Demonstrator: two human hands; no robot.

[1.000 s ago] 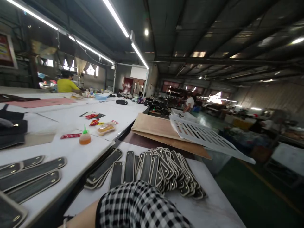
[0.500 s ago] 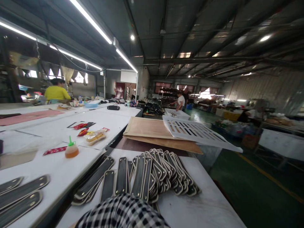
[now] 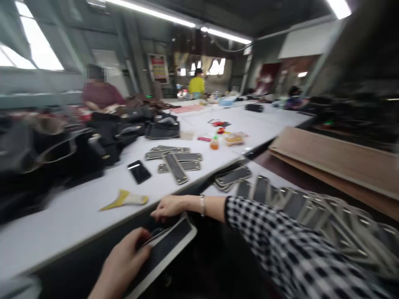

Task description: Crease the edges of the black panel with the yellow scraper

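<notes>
Black strap panel (image 3: 165, 249) — gripped between left hand (image 3: 123, 259) and right hand (image 3: 168, 206).

Wore a black-and-white checked sleeve (image 3: 293, 245), loose and long, on the right arm, ending short of the wrist. Carried a thin pale bracelet (image 3: 202, 205) around that wrist, just behind the right hand (image 3: 170, 206). Showed a bare left forearm with no sleeve in view, down to the left hand (image 3: 124, 259). Had no rings or gloves visible, though blurred.
</notes>
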